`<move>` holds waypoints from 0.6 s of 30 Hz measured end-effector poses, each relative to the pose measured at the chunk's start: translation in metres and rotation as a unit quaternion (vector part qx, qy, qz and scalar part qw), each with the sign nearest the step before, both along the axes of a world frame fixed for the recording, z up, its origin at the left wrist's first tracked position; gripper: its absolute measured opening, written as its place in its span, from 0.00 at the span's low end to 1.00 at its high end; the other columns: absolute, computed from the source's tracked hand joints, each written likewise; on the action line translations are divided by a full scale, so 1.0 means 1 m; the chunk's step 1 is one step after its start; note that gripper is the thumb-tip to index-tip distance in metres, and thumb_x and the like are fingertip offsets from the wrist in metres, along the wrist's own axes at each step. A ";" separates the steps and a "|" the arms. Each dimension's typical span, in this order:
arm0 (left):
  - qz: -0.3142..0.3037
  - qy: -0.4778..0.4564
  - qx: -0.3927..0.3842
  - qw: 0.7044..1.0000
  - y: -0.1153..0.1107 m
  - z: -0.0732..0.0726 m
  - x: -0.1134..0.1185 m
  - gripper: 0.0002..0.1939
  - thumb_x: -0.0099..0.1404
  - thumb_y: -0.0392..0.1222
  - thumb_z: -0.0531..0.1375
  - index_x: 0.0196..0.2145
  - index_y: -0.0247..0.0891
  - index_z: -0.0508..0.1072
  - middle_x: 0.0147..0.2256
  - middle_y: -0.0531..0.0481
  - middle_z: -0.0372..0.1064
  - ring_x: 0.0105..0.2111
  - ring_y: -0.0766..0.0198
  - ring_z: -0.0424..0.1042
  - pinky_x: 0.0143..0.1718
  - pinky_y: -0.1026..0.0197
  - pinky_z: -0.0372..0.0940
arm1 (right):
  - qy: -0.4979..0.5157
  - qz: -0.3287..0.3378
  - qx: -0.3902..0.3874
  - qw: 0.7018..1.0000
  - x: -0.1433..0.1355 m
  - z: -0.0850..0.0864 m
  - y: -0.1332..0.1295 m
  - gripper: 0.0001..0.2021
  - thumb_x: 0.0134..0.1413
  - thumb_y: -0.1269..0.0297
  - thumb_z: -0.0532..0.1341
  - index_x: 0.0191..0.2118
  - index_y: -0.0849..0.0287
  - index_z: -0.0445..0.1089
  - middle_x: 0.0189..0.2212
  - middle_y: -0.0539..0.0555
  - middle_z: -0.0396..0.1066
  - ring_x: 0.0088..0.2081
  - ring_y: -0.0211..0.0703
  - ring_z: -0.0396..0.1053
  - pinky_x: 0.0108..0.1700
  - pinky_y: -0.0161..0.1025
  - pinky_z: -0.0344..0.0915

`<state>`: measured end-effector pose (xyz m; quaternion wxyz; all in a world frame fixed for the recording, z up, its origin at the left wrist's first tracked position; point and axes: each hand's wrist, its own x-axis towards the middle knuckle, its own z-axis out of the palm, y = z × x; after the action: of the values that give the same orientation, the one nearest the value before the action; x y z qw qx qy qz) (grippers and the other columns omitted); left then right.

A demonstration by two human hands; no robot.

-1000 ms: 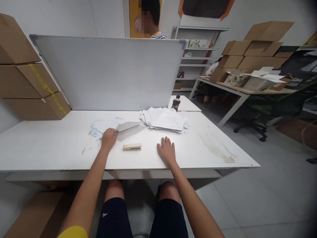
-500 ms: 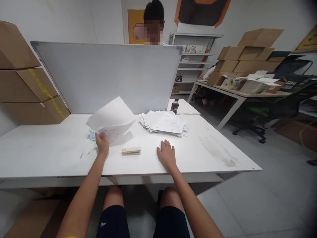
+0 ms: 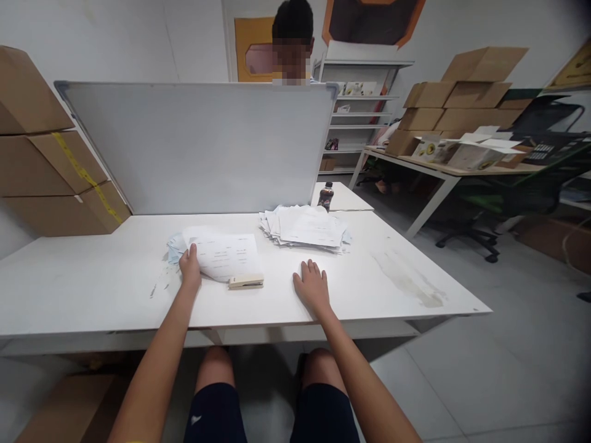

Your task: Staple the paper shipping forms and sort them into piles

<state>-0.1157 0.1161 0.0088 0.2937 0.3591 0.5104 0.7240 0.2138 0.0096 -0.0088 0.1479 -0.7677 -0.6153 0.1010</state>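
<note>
My left hand (image 3: pixel 189 267) is closed on the left edge of a printed paper sheet (image 3: pixel 228 251), thumb on top. The sheet's lower right part reaches the cream stapler (image 3: pixel 246 282), which lies on the white table (image 3: pixel 115 295). Beneath and left of the sheet, bluish papers (image 3: pixel 175 247) show in part. My right hand (image 3: pixel 312 287) rests palm down on the tabletop, fingers stretched out and holding nothing. Just beyond it lies an uneven stack of papers (image 3: pixel 307 227).
A whiteboard (image 3: pixel 207 147) stands upright along the table's back, with a person (image 3: pixel 292 31) behind it. Cardboard boxes (image 3: pixel 60 166) are stacked at the left. A dark bottle (image 3: pixel 325 196) stands behind the paper stack. Further right are an office chair (image 3: pixel 508 203) and another table (image 3: pixel 443 175).
The sheet in my left hand, raised and curled before, has come down almost flat, its printed face now showing and reaching the stapler. My right hand has stayed in place.
</note>
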 end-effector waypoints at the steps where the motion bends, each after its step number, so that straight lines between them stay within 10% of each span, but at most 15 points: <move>1: -0.010 -0.006 0.000 1.000 0.000 0.000 0.000 0.20 0.56 0.57 0.63 0.33 0.35 0.72 0.35 0.46 0.73 0.40 0.59 0.72 0.47 0.58 0.66 | 0.002 0.001 0.002 1.000 0.000 0.000 0.000 0.31 0.64 0.56 0.43 0.68 0.67 0.49 0.70 0.61 0.42 0.70 0.50 0.38 0.68 0.52 0.34; 11: -0.069 -0.034 -0.023 0.997 0.007 -0.008 0.000 0.24 0.48 0.39 0.68 0.44 0.38 0.69 0.36 0.46 0.75 0.38 0.57 0.75 0.46 0.53 0.69 | -0.015 0.002 -0.003 1.000 0.000 0.000 -0.002 0.31 0.64 0.55 0.42 0.68 0.67 0.49 0.69 0.62 0.42 0.70 0.50 0.38 0.67 0.52 0.35; 18: -0.115 0.003 -0.030 0.993 0.006 -0.010 -0.002 0.21 0.51 0.47 0.68 0.41 0.33 0.75 0.40 0.41 0.76 0.42 0.53 0.75 0.50 0.49 0.67 | -0.011 0.004 -0.009 1.000 0.000 0.004 -0.002 0.31 0.64 0.55 0.42 0.68 0.67 0.49 0.70 0.61 0.41 0.70 0.50 0.38 0.67 0.51 0.34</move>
<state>-0.1173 0.1225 -0.0015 0.3841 0.4081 0.4883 0.6689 0.2133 0.0073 -0.0052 0.1341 -0.7674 -0.6191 0.0991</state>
